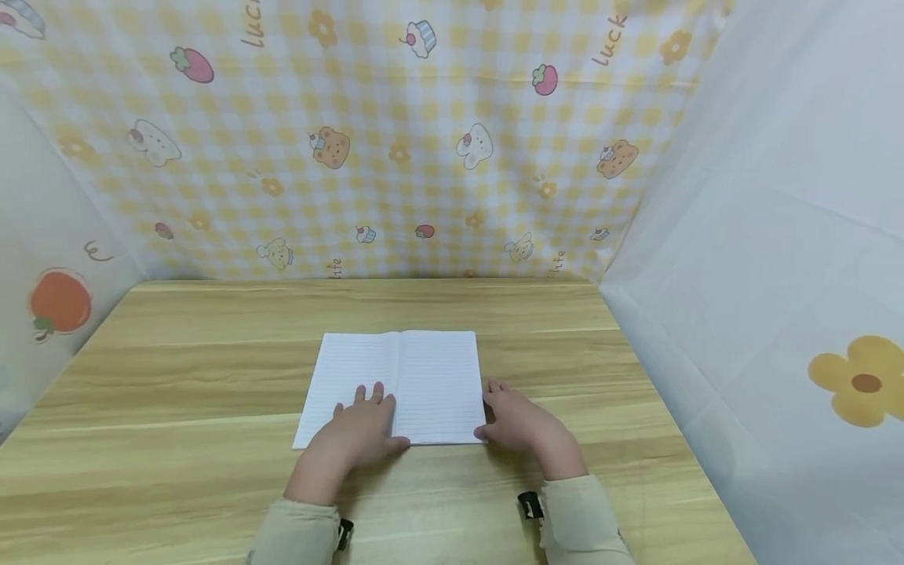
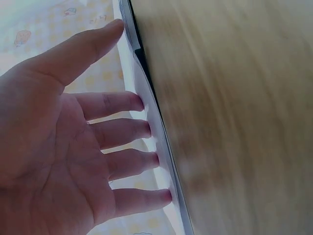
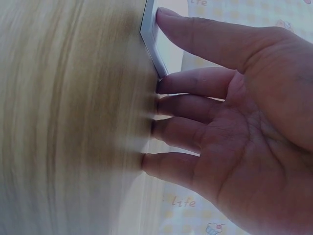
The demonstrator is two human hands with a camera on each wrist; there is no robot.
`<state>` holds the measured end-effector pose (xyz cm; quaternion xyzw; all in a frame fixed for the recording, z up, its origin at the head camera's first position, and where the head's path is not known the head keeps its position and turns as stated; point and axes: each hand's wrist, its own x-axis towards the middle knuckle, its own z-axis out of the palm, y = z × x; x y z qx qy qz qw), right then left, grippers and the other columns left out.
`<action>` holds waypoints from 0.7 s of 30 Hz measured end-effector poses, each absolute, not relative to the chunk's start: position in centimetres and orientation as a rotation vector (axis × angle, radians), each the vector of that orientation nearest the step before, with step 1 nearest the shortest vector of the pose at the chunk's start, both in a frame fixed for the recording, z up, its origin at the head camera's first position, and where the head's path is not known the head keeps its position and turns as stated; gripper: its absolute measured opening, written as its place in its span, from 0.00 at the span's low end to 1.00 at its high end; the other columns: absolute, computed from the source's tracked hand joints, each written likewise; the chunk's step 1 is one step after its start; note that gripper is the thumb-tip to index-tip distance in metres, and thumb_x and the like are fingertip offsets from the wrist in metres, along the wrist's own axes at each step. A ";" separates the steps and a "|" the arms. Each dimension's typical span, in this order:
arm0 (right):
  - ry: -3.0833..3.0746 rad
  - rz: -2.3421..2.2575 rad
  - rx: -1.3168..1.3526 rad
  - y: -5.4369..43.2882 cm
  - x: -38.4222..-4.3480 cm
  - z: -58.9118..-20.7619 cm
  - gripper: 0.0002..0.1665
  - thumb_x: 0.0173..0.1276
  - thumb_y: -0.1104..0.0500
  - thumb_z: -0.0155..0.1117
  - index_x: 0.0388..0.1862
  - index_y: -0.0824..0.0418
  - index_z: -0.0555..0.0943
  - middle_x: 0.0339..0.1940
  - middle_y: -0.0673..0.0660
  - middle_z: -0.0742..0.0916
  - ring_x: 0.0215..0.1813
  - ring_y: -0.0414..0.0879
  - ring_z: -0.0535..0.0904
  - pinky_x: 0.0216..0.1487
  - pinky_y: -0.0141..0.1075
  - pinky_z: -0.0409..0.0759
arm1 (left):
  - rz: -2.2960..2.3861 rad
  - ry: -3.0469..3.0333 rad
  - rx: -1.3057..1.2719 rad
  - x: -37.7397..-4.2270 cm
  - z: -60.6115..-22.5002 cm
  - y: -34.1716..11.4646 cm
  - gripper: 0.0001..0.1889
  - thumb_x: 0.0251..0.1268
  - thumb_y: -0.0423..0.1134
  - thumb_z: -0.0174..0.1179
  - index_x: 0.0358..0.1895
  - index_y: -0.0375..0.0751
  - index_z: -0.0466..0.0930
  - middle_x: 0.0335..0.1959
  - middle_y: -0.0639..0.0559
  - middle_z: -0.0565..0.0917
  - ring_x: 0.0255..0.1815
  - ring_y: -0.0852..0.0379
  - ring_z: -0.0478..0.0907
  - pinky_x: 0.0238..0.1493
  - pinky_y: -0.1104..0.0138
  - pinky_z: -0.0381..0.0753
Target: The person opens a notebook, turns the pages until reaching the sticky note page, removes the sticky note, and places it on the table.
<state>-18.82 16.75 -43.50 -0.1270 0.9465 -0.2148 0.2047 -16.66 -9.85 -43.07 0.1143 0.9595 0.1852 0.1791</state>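
Note:
An open notebook (image 1: 441, 384) with lined white pages lies flat on the wooden table. My left hand (image 1: 360, 431) rests on its left page near the spine, fingers spread and fairly straight. In the left wrist view the fingertips of that hand (image 2: 73, 132) press the paper, and the thumb reaches the lower edge. My right hand (image 1: 519, 420) is at the notebook's lower right corner. As the right wrist view shows, the thumb of this hand (image 3: 244, 112) touches the page's corner while the extended fingers stand on the table just past the edge.
The wooden table (image 1: 212, 377) stretches out on both sides of the notebook. Behind it hangs a yellow checked cloth (image 1: 395, 204) with cartoon prints. White sheets with printed shapes enclose the left and right sides (image 1: 763, 298).

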 end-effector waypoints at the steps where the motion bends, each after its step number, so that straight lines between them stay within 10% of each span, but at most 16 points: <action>1: 2.641 -0.599 -0.356 16.8 -18.8 -43.5 0.43 0.72 0.54 0.74 0.78 0.74 0.69 0.85 0.74 0.62 0.88 0.70 0.55 0.87 0.60 0.57 | 0.519 2.715 0.324 -16.7 -43.1 -9.8 0.43 0.69 0.52 0.71 0.76 0.25 0.68 0.82 0.23 0.61 0.83 0.18 0.54 0.75 0.22 0.57; 21: 2.641 -0.593 -0.357 16.7 -19.0 -43.6 0.44 0.72 0.54 0.74 0.78 0.75 0.69 0.85 0.75 0.63 0.87 0.69 0.57 0.86 0.59 0.59 | 0.517 2.718 0.316 -16.6 -42.8 -9.7 0.44 0.67 0.52 0.72 0.76 0.24 0.68 0.82 0.23 0.61 0.83 0.19 0.54 0.75 0.22 0.57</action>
